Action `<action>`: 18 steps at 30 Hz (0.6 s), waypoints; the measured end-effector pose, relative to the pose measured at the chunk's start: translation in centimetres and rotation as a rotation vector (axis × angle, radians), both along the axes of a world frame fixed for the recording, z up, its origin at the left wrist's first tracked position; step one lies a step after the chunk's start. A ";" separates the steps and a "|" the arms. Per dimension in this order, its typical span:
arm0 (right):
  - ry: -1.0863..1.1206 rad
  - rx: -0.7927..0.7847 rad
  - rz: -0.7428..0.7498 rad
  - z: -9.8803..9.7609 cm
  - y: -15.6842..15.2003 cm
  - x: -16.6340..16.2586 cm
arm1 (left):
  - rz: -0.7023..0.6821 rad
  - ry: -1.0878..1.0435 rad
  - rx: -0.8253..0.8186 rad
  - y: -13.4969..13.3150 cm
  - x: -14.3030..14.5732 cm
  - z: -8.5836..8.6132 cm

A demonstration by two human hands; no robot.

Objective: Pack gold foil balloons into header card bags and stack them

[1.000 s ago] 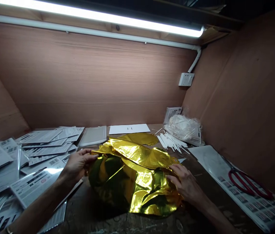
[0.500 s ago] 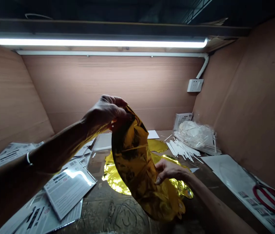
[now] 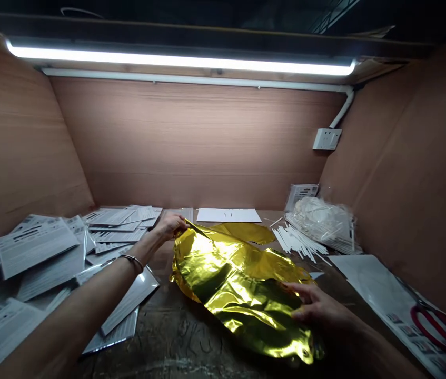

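Note:
A crinkled gold foil balloon (image 3: 238, 284) lies spread flat on the dark worktop (image 3: 175, 337) in front of me. My left hand (image 3: 169, 226) pinches its far left corner, a bracelet showing on that wrist. At the balloon's near right edge my right hand (image 3: 317, 308) grips the foil with curled fingers. More gold foil (image 3: 246, 231) lies under and behind the balloon.
Grey printed packets (image 3: 49, 252) are strewn over the left side. A white card (image 3: 228, 215) lies at the back. White sticks (image 3: 297, 239) and a clear bag (image 3: 321, 218) sit at the back right. Red scissors (image 3: 439, 321) rest on a label sheet at the right. Wooden walls enclose the bench.
The balloon, lifted high by my left hand half a second ago, has come down and been spread flat on the worktop. Both hands have moved apart along it.

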State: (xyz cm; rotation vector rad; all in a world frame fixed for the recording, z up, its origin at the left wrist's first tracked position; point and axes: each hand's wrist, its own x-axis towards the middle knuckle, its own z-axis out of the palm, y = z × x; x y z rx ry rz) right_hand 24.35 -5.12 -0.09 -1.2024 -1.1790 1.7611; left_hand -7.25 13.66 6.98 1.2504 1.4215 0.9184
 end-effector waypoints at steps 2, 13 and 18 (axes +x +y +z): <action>-0.143 0.013 -0.041 -0.9 0.6 0.3 | -0.014 0.045 -0.059 0.0 0.0 -1.9; -1.262 1.016 0.250 1.2 1.4 -7.9 | 0.017 0.335 0.001 1.1 -1.5 -3.5; -1.124 0.937 0.387 -0.5 1.4 -11.6 | -0.001 0.522 0.256 -0.8 0.2 0.0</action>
